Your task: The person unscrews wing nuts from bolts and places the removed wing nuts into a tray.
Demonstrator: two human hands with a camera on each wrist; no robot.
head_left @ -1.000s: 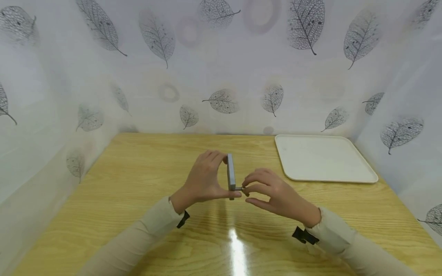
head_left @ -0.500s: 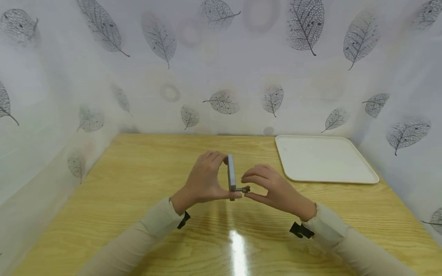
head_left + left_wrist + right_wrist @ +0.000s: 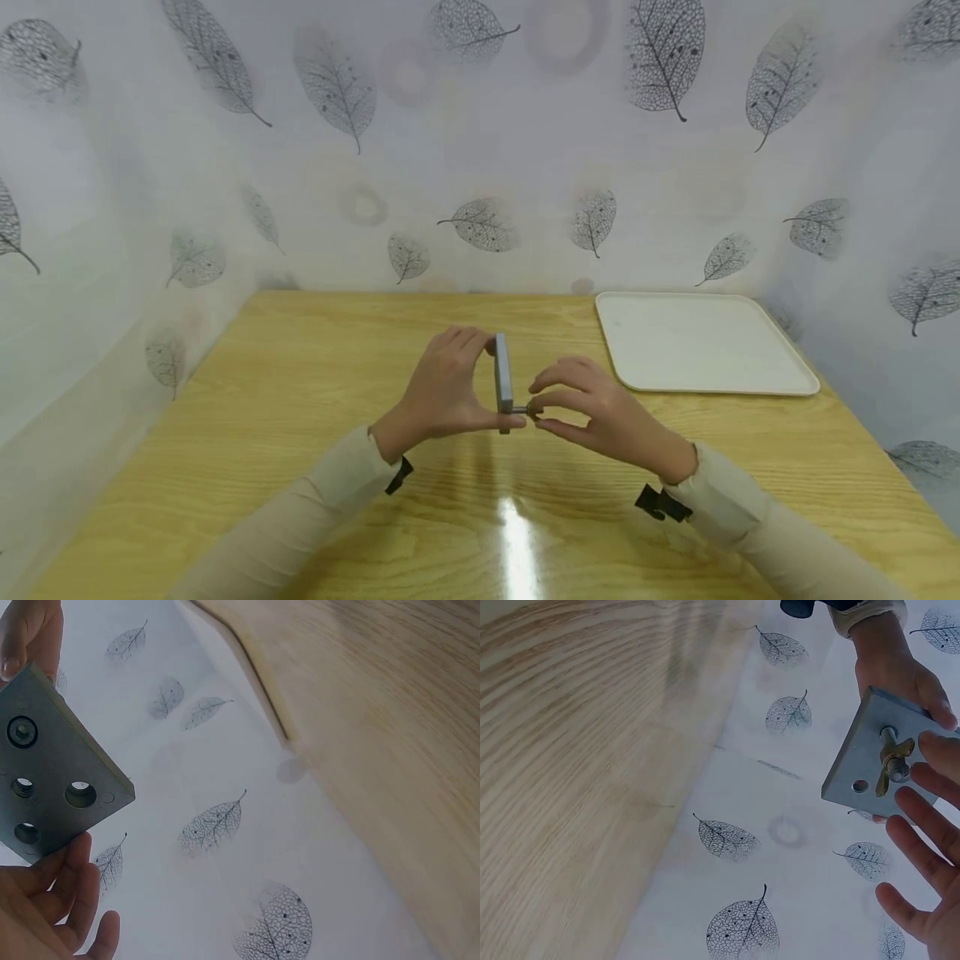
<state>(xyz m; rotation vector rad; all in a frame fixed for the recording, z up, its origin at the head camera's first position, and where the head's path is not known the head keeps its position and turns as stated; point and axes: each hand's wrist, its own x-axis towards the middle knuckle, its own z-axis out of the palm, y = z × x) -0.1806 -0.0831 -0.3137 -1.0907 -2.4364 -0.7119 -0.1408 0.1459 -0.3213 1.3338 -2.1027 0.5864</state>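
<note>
Near the middle of the head view, my left hand (image 3: 442, 387) holds a grey metal plate (image 3: 503, 375) upright over the table, thumb at its lower edge and fingers at its upper edge. In the left wrist view the plate's face shows several round holes and a socket bolt head (image 3: 22, 731) seated in one. On the other face the bolt shank (image 3: 887, 736) sticks out, carrying a brass-coloured wing nut (image 3: 893, 760). My right hand (image 3: 600, 408) has thumb and index finger at the wing nut, pinching it; the other fingers are spread. The fingers partly cover the nut in the head view.
A white tray (image 3: 708, 343) lies at the back right of the wooden table (image 3: 360, 333). Behind and at both sides hangs a pale curtain (image 3: 517, 142) printed with leaves.
The right thumb and index finger shift about the wing nut: they were at it, then apart enough to bare it, and now meet it again. The left hand and plate stay nearly still.
</note>
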